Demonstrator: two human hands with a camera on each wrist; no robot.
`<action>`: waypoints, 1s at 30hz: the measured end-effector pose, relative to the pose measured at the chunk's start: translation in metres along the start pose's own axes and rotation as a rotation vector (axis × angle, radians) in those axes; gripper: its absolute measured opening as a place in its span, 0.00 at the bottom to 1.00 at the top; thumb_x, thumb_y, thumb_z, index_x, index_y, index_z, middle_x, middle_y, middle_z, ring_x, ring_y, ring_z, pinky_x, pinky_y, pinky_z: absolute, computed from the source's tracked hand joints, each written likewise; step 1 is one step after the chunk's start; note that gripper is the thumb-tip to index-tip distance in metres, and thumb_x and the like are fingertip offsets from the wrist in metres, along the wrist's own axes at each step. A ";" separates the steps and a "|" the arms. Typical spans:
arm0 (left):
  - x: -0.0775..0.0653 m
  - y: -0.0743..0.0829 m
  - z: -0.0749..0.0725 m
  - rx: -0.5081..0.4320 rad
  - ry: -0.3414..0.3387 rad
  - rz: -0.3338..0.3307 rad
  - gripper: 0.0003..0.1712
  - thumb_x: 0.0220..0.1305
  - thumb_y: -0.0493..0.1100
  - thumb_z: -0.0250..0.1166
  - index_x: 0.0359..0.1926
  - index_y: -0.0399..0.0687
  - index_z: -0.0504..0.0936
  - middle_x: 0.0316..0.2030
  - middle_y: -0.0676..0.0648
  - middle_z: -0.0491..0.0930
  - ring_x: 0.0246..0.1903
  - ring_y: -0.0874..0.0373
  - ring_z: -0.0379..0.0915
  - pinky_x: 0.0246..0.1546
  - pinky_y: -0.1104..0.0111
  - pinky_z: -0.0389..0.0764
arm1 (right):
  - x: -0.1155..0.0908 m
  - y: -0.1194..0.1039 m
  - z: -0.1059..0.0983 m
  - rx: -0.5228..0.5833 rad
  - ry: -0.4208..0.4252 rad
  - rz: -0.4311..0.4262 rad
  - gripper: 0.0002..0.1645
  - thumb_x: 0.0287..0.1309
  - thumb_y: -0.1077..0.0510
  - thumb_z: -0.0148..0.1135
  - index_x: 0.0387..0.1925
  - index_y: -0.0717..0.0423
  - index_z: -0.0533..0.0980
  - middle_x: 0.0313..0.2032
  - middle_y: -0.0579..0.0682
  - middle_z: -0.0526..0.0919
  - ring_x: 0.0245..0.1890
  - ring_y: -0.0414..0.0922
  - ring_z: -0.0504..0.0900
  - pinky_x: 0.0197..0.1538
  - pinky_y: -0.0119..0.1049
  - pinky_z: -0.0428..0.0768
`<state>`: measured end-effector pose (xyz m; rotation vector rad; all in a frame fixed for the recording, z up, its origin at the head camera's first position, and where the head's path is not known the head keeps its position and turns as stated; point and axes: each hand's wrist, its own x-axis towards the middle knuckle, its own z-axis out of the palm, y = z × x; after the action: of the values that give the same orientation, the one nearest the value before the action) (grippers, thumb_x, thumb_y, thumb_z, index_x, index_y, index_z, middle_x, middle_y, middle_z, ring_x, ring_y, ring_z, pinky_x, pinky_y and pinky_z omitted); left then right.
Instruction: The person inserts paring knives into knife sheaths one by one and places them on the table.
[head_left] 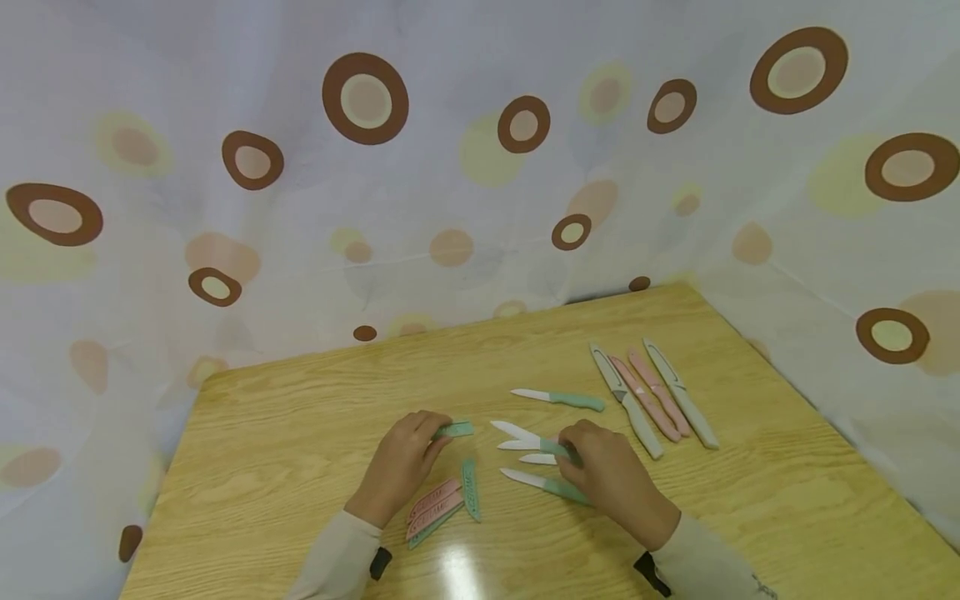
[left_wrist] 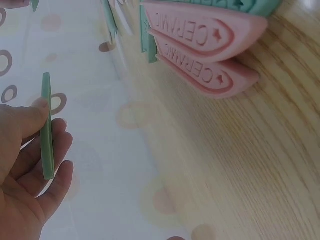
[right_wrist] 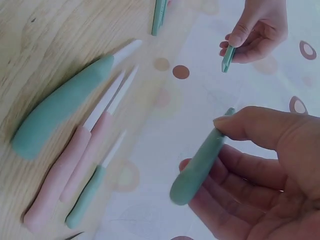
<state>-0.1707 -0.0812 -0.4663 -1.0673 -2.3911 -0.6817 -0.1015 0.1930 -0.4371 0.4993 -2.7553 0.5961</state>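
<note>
Between thumb and fingers of my left hand (head_left: 402, 461) is a green blade sheath (head_left: 457, 430), raised above the table. My right hand (head_left: 611, 467) pinches a knife by its green handle (right_wrist: 200, 162); its white blade (head_left: 514, 431) points left toward the sheath, with a gap between them. Below that knife lie two pink-handled knives (right_wrist: 57, 177) with white blades, partly hidden by the right hand in the head view. A larger green-handled knife (right_wrist: 65, 107) rests on the near side, and a smaller green-handled knife (head_left: 576, 401) lies farther back.
By the left wrist, two pink sheaths (head_left: 435, 510) marked CERAMIC overlap a green sheath (head_left: 429, 532). Another green sheath (head_left: 470, 490) lies beside them. At the right are two white sheathed knives (head_left: 637, 421) and two pink ones (head_left: 660, 392). A patterned curtain (head_left: 450, 167) borders the wooden table (head_left: 300, 400).
</note>
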 end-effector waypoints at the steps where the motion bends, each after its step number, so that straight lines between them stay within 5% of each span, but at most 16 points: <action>1: 0.000 0.000 0.000 0.000 0.001 0.003 0.12 0.56 0.36 0.66 0.42 0.40 0.78 0.38 0.49 0.79 0.37 0.60 0.74 0.37 0.74 0.76 | 0.001 0.000 0.000 0.003 0.000 0.001 0.08 0.44 0.65 0.69 0.29 0.61 0.79 0.27 0.48 0.79 0.24 0.37 0.76 0.26 0.22 0.74; 21: -0.006 0.004 0.006 -0.058 0.013 0.139 0.13 0.57 0.36 0.65 0.43 0.40 0.77 0.40 0.50 0.78 0.39 0.61 0.74 0.43 0.78 0.73 | 0.008 -0.008 0.005 -0.053 -0.105 -0.111 0.09 0.44 0.64 0.70 0.31 0.62 0.79 0.28 0.49 0.78 0.26 0.41 0.79 0.29 0.25 0.77; 30: -0.007 0.006 0.005 -0.044 -0.002 0.132 0.11 0.60 0.36 0.62 0.44 0.40 0.76 0.41 0.50 0.77 0.40 0.61 0.72 0.45 0.79 0.71 | 0.009 -0.002 -0.001 -0.087 -0.076 -0.122 0.09 0.45 0.63 0.69 0.31 0.62 0.80 0.28 0.49 0.78 0.25 0.40 0.78 0.27 0.24 0.75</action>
<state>-0.1626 -0.0788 -0.4729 -1.2323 -2.2925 -0.6896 -0.1082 0.1893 -0.4322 0.6767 -2.7830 0.4356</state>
